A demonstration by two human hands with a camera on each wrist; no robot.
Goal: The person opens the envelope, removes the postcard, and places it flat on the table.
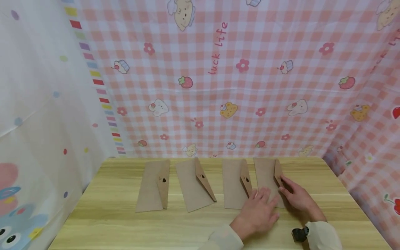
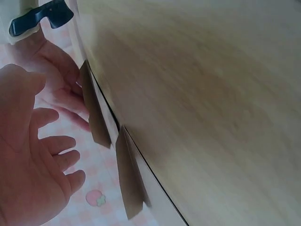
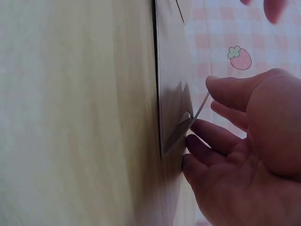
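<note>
Several brown paper envelopes lie in a row on the table, their pointed flaps on the right side and partly raised. My right hand [image 1: 300,198] is at the rightmost envelope [image 1: 265,173]. Its thumb and fingers take the envelope's flap [image 3: 200,107] between them, the thumb at the edge and the fingers behind. With fingers spread, my left hand [image 1: 257,213] hovers over the lower part of the neighbouring envelope [image 1: 231,184]. The left wrist view shows the left palm [image 2: 28,165] apart from the paper. Small dark prints mark the flaps.
To the left lie another envelope [image 1: 187,185] with its flap lifted and the leftmost envelope [image 1: 148,187]. The wooden table [image 1: 125,229] reaches back to a pink checked cloth [image 1: 200,69]. A white dotted cloth [image 1: 40,86] hangs on the left.
</note>
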